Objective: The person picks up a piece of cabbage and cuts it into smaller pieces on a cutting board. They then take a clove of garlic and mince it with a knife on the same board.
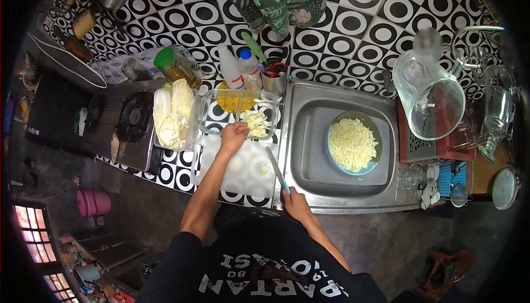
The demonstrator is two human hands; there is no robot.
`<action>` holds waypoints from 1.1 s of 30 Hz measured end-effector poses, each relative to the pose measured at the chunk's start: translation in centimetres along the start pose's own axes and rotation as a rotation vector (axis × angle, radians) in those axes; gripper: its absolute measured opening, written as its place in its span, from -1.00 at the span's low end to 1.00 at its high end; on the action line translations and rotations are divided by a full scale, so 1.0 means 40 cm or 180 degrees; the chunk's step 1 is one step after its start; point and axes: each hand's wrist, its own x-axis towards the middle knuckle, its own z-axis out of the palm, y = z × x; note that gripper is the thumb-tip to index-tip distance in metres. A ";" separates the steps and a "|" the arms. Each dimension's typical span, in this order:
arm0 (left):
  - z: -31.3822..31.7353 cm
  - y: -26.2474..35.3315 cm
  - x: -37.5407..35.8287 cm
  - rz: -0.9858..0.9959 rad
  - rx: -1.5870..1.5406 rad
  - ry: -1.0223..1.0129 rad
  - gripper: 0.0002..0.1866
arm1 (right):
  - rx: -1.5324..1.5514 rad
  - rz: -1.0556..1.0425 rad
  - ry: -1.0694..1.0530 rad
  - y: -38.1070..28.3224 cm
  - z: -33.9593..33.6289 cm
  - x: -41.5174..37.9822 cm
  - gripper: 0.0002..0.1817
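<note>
My left hand (235, 137) is at the front edge of a clear glass container (210, 116), beside a heap of pale cut pieces (256, 123); its fingers are bent together, and anything between them is too small to make out. My right hand (298, 203) grips the light-blue handle of a knife (274, 165), whose blade points away from me over the right side of a translucent cutting board (232, 165). Small pale bits (264, 169) lie on the board near the blade. Orange-yellow round pieces (227, 99) show at the container's back left.
Pale cabbages (174, 115) fill a container left of the board, near a stove (132, 120). A bowl of chopped pale pieces (353, 145) stands in the steel sink (298, 132). Bottles (249, 71) stand behind; a red rack (425, 143) with glassware is at right.
</note>
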 end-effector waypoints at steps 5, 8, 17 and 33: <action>-0.034 0.009 -0.014 0.0208 0.0085 0.0036 -0.80 | -0.0118 0.0137 -0.0031 -0.013 0.002 -0.022 -0.65; -0.047 -0.006 -0.082 0.0160 -0.0046 -0.0008 -0.82 | -0.0043 0.0309 0.0059 -0.035 0.016 -0.031 -0.63; -0.120 -0.197 -0.289 0.1056 0.0729 -0.0665 -0.80 | 0.0056 0.0648 0.0112 -0.140 0.148 -0.063 -0.66; -0.136 -0.219 -0.265 0.1184 0.1103 -0.1089 -0.89 | -0.0156 0.0880 0.0654 -0.301 0.362 -0.109 -0.47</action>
